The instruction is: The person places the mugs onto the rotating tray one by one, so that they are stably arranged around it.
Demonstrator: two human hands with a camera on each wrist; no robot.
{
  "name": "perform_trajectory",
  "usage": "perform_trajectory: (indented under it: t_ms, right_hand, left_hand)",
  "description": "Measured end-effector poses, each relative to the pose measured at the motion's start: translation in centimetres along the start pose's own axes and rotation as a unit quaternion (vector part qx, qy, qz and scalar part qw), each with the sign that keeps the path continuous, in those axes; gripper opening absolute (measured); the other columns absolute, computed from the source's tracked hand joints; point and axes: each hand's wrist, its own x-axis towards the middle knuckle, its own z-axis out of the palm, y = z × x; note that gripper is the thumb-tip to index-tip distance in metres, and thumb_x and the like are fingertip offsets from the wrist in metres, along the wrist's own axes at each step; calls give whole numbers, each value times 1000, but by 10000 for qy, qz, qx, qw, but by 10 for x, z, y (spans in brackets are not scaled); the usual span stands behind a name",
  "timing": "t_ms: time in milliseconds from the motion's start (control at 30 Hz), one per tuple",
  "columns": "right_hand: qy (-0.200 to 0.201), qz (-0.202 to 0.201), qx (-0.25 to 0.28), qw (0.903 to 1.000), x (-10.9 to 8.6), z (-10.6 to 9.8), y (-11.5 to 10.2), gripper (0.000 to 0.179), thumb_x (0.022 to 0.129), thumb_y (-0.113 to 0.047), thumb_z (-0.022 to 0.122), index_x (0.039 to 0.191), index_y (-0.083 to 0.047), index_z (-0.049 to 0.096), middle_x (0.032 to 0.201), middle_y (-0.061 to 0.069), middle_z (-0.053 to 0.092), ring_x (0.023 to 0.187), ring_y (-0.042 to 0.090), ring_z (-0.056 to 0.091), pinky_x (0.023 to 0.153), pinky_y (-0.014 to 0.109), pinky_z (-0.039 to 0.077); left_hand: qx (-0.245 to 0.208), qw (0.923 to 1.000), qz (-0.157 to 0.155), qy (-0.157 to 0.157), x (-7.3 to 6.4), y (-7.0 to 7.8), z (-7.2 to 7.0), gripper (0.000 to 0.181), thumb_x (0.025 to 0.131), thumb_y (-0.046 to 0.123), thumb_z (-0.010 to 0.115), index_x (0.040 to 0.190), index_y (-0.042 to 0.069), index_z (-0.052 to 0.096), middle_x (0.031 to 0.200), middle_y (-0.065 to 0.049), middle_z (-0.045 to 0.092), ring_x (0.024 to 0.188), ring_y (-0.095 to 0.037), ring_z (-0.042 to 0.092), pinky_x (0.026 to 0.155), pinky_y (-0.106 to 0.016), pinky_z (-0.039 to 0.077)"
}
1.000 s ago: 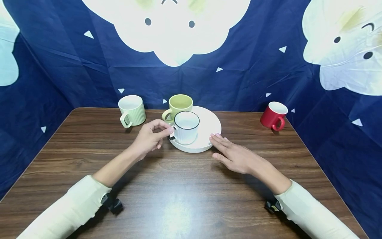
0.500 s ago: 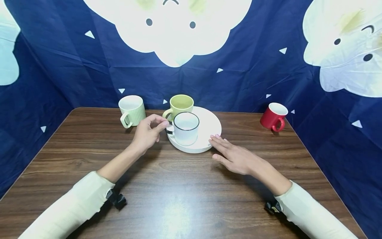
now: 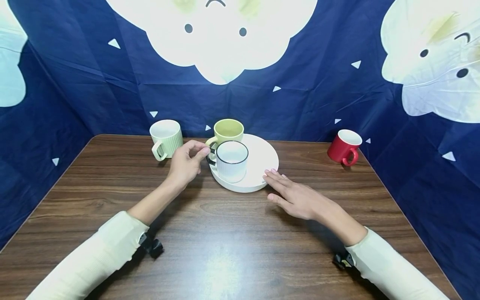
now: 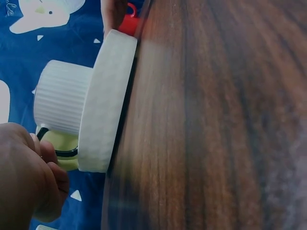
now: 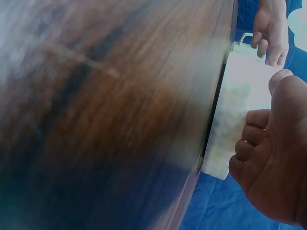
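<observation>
My left hand pinches the black-edged handle of a white ribbed mug between thumb and fingertips. That mug, with its dark rim, stands upright on a round white tray with a raised side. Behind it is a yellow-green mug, its lower part hidden, so I cannot tell whether it stands on the tray. My right hand lies with straight fingers at the tray's right front edge. In the right wrist view, the fingertips of the right hand overlap the side of the tray.
A pale green ribbed mug stands at the back left of the wooden table. Toward the back right is a red mug with a white inside. A blue cloth with cloud faces hangs behind the table.
My left hand has moved back and slightly left, swinging the white mug's handle away from me. The mug has shifted slightly left on the tray. My right hand has stayed in place.
</observation>
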Motion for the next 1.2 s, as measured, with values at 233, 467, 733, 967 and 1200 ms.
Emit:
perform_trajectory:
  t_ms: [233, 467, 733, 967, 1200]
  right_hand:
    - [7, -19, 16, 10000, 0, 2, 1, 67, 122, -41, 50, 179, -11, 33, 188, 14, 26, 176, 34, 26, 142, 58, 27]
    - [35, -9, 10, 10000, 0, 3, 2, 67, 121, -41, 52, 178, -11, 34, 188, 15, 27, 175, 34, 27, 142, 58, 27]
    - [60, -20, 21, 10000, 0, 2, 2, 67, 122, -45, 47, 179, -12, 33, 188, 15, 27, 176, 36, 26, 142, 61, 27]
    - [284, -357, 172, 9988, 0, 9, 12, 70, 121, -55, 42, 180, -18, 31, 188, 14, 28, 176, 33, 26, 143, 58, 27]
    - [61, -59, 22, 10000, 1, 2, 1, 67, 122, -46, 46, 179, -11, 33, 188, 15, 28, 176, 36, 26, 142, 61, 27]
  left_hand:
    - [184, 9998, 39, 59, 3, -2, 1, 25, 112, 23, 73, 125, 3, 76, 124, -19, 76, 52, -3, 55, 52, -19, 51]
    - [915, 9932, 685, 206, -10, -3, -1, 28, 116, 28, 66, 133, 9, 75, 129, -14, 78, 87, -14, 64, 74, -23, 53]
    - [1856, 9733, 1319, -306, -29, 4, -6, 46, 116, 30, 61, 159, 14, 64, 151, -10, 71, 102, -30, 68, 94, -50, 55]
    - [2398, 9605, 1247, -663, -45, 11, -10, 62, 116, 33, 61, 173, 13, 46, 179, -12, 47, 143, -39, 67, 120, -65, 53]
    - [2889, 9353, 1964, -565, -71, 25, 2, 68, 114, 33, 64, 172, 4, 44, 181, -18, 42, 164, -44, 47, 128, -70, 43]
